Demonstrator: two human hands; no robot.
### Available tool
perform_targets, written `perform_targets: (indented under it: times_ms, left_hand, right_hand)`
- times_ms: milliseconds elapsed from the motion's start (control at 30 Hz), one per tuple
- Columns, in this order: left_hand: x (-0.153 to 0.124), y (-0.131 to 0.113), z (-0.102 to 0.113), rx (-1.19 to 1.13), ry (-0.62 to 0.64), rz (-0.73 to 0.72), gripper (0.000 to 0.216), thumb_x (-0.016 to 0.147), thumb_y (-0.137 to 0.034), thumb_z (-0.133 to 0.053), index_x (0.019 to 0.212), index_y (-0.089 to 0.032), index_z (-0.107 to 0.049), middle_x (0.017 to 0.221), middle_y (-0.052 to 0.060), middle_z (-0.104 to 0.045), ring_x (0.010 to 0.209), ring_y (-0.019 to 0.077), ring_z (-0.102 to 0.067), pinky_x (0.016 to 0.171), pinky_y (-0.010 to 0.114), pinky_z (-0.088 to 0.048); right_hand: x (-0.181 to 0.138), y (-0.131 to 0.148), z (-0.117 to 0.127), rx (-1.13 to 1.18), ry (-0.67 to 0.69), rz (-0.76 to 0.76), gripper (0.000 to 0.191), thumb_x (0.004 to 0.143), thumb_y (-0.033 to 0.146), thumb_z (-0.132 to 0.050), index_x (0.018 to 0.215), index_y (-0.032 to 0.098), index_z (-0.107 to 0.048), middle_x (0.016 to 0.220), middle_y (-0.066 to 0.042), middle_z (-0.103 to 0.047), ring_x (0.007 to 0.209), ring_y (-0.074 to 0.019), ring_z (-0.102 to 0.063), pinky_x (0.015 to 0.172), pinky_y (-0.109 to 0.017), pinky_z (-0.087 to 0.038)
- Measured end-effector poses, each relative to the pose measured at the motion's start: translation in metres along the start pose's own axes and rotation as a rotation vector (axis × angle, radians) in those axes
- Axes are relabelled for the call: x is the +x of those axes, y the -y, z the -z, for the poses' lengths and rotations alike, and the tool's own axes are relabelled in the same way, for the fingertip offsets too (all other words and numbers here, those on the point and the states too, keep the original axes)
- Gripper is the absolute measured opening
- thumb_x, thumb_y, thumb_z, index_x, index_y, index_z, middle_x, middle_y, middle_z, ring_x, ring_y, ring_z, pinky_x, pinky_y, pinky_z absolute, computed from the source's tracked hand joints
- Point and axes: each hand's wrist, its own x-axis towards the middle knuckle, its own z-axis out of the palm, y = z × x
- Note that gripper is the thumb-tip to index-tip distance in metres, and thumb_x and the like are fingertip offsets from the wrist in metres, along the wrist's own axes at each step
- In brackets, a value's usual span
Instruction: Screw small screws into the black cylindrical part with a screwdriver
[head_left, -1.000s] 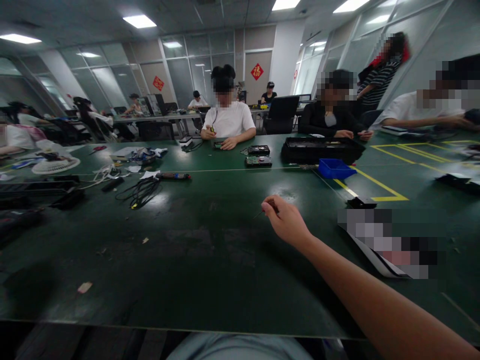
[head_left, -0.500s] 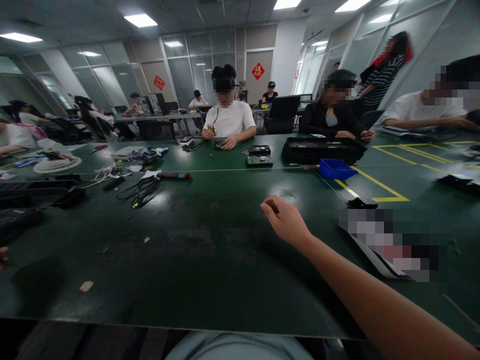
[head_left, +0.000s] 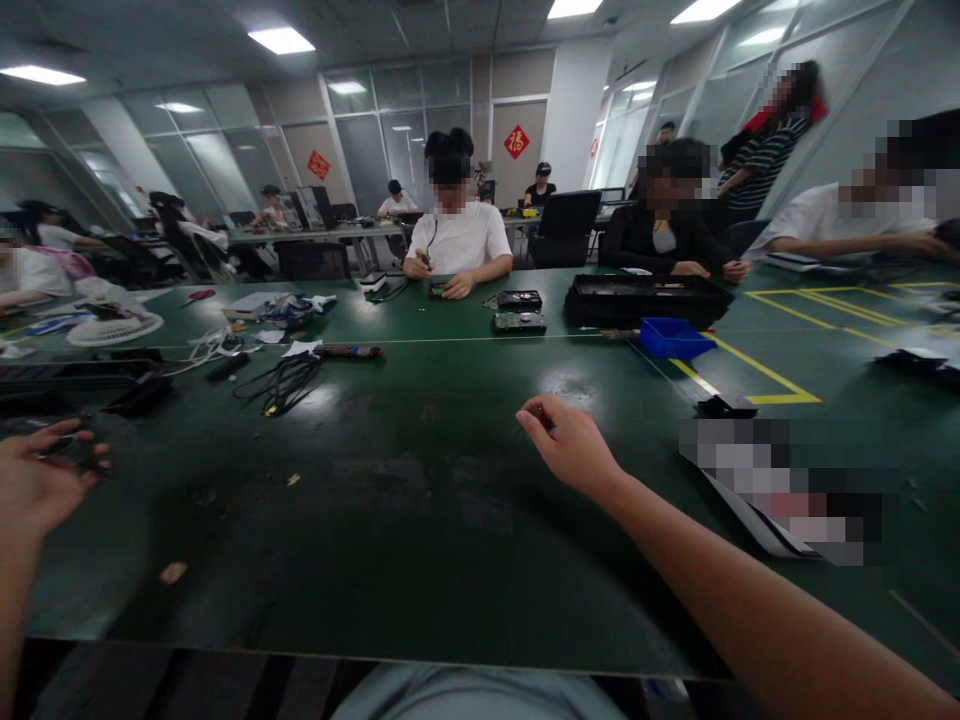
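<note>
At the left edge, my left hand (head_left: 37, 485) is raised over the green table (head_left: 390, 560), palm partly up. Its fingers are curled round a small dark part (head_left: 73, 455), too blurred to name. My right hand (head_left: 566, 440) is over the middle of the table, thumb and fingers pinched together. Something thin and dark seems to stick out from its fingertips, too small to make out.
Beyond the hands lie a black cable (head_left: 289, 385), a dark pen-like tool (head_left: 349, 351), a green circuit board (head_left: 519, 322), a blue bin (head_left: 673, 338) and a long black housing (head_left: 646, 298). A blurred-out booklet (head_left: 739, 510) lies right. A co-worker (head_left: 461, 235) sits opposite.
My left hand has come into view from the left edge, bringing the small dark part. My right hand has shifted only slightly left, still pinched.
</note>
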Motion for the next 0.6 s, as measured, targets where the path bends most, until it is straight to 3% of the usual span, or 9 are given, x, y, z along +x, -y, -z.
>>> perform_targets:
  times_ms: [100,167,233,367,500,600]
  left_hand:
    - [0.003,0.004,-0.016,-0.194,0.099,-0.021,0.015,0.072,-0.001,-0.051,0.078,-0.015,-0.055,0.066,-0.005,-0.056,0.066,0.0083,-0.055,0.064,0.021,-0.049]
    - [-0.006,-0.002,-0.037,-0.188,0.135,-0.040,0.028,0.062,0.007,-0.053,0.079,-0.015,-0.057,0.070,-0.006,-0.057,0.066,0.0078,-0.055,0.064,0.020,-0.047]
    - [-0.020,-0.011,-0.063,-0.192,0.207,-0.016,0.028,0.061,0.009,-0.054,0.078,-0.014,-0.055,0.071,-0.005,-0.056,0.066,0.0084,-0.055,0.064,0.021,-0.046]
    - [-0.059,-0.022,-0.120,-0.086,0.554,-0.002,0.024,0.067,-0.002,-0.065,0.087,-0.013,-0.060,0.083,0.000,-0.060,0.079,0.0116,-0.057,0.073,0.022,-0.046]
    - [-0.108,-0.024,-0.176,0.041,0.905,-0.212,0.036,0.066,-0.020,-0.075,0.099,-0.015,-0.063,0.103,0.006,-0.065,0.093,0.0179,-0.059,0.087,0.031,-0.047]
    - [-0.145,-0.022,-0.216,0.082,1.071,-0.358,0.037,0.070,-0.023,-0.072,0.105,-0.016,-0.062,0.108,0.007,-0.066,0.102,0.0202,-0.060,0.099,0.038,-0.044]
  right_hand:
    - [-0.001,0.003,0.001,-0.032,-0.001,0.019,0.023,0.098,0.039,-0.048,0.093,0.020,-0.061,0.079,-0.004,-0.067,0.070,-0.0184,-0.062,0.063,-0.031,-0.044]
    - [-0.002,0.004,0.002,-0.054,-0.013,0.041,0.024,0.098,0.038,-0.048,0.092,0.020,-0.062,0.081,-0.005,-0.066,0.072,-0.0185,-0.061,0.065,-0.032,-0.045]
    - [-0.003,0.005,0.003,-0.072,-0.023,0.056,0.025,0.098,0.039,-0.048,0.091,0.020,-0.063,0.084,-0.005,-0.065,0.075,-0.0185,-0.061,0.068,-0.032,-0.045]
    - [-0.004,0.005,0.004,-0.092,-0.010,0.070,0.029,0.098,0.041,-0.047,0.090,0.019,-0.064,0.092,-0.007,-0.064,0.081,-0.0195,-0.061,0.072,-0.034,-0.047]
    - [-0.005,0.004,0.005,-0.091,-0.008,0.093,0.028,0.098,0.041,-0.048,0.090,0.020,-0.064,0.097,-0.008,-0.065,0.089,-0.0214,-0.061,0.077,-0.036,-0.048]
    - [-0.005,0.004,0.006,-0.089,0.011,0.104,0.028,0.098,0.042,-0.048,0.091,0.020,-0.064,0.097,-0.008,-0.066,0.089,-0.0217,-0.062,0.077,-0.037,-0.048]
